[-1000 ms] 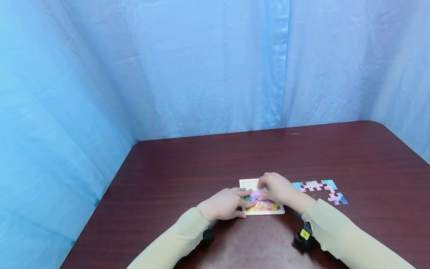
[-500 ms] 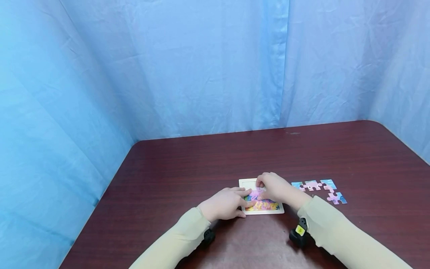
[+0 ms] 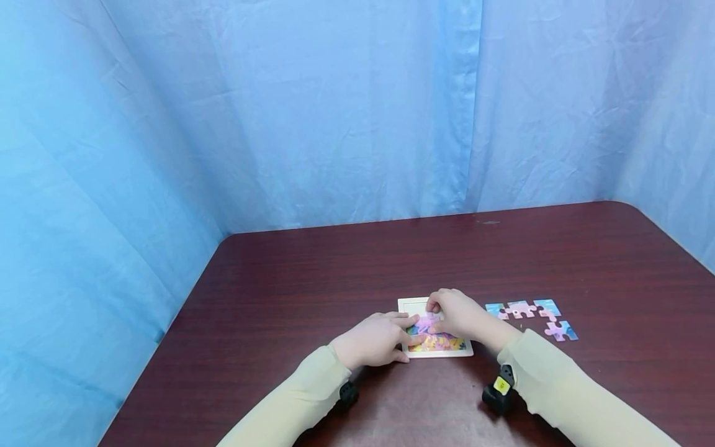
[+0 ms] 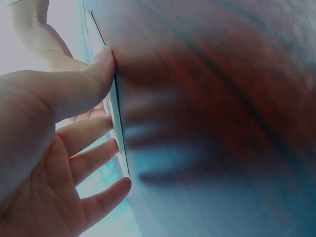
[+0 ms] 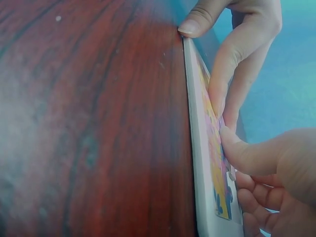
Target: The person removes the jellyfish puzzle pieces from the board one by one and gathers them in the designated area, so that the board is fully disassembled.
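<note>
1. Where the two hands meet, a white puzzle tray [image 3: 414, 304] lies flat on the worktop [image 3: 357, 267], near its front edge, with a colourful picture partly assembled in it; its far left corner is bare.
2. A pink puzzle piece [image 3: 427, 323] sits in the middle of the tray, between the fingertips of both hands.
3. The right hand [image 3: 455, 313] reaches over the tray from the right, its fingers curled down onto the pink piece; in the right wrist view its thumb [image 5: 242, 150] presses on the picture surface, so it appears to pinch or press the piece, though the grip itself is partly hidden.
4. The left hand [image 3: 371, 339] rests at the tray's left edge with fingers nearly straight; the left wrist view shows its thumb [image 4: 86, 81] against the tray's rim [image 4: 118, 133] and its fingers [image 4: 91, 133] spread flat over the picture, holding nothing.
5. Four loose puzzle pieces [image 3: 530, 313], pink and blue, lie on the worktop just right of the tray, apart from both hands.
6. A blue curtain [image 3: 335, 112] hangs behind and to both sides of the worktop.
</note>
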The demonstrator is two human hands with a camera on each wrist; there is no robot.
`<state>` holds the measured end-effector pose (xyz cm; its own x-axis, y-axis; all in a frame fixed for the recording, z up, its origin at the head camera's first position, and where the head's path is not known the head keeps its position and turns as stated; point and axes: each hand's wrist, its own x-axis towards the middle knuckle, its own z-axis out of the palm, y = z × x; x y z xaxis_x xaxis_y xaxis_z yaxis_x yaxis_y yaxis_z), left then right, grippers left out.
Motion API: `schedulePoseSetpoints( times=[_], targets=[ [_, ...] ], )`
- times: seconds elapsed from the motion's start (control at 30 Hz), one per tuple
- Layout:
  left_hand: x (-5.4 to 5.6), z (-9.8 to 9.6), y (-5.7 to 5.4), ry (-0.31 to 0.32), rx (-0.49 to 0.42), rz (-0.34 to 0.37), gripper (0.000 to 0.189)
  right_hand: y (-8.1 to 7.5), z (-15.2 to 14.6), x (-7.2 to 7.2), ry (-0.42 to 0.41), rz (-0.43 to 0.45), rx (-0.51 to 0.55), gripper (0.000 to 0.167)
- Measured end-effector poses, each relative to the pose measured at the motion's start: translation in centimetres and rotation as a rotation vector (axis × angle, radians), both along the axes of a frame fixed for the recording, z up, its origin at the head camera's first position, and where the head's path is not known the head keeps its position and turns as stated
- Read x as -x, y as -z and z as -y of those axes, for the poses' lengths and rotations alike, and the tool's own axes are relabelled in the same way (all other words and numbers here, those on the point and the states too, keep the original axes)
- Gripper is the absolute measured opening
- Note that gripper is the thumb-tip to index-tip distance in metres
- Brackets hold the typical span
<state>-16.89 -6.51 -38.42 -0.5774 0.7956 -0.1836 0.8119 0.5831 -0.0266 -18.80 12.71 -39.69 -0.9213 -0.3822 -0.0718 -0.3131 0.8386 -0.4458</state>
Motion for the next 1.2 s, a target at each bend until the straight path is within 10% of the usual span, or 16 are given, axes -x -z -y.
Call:
schedulePoseSetpoints(
  times=[0.63,1.2],
  targets=[
    [-0.1,-0.2,-0.2,-0.022,0.017,0.009,0.045,1.0,-1.2,0.6,0.002,0.084,0.224,0.029],
    [-0.1,-0.1,0.0,-0.029,0.012,0.034,0.046,1.2,-1.9,0.0,-0.050,-0.032,0.298,0.033]
  ],
)
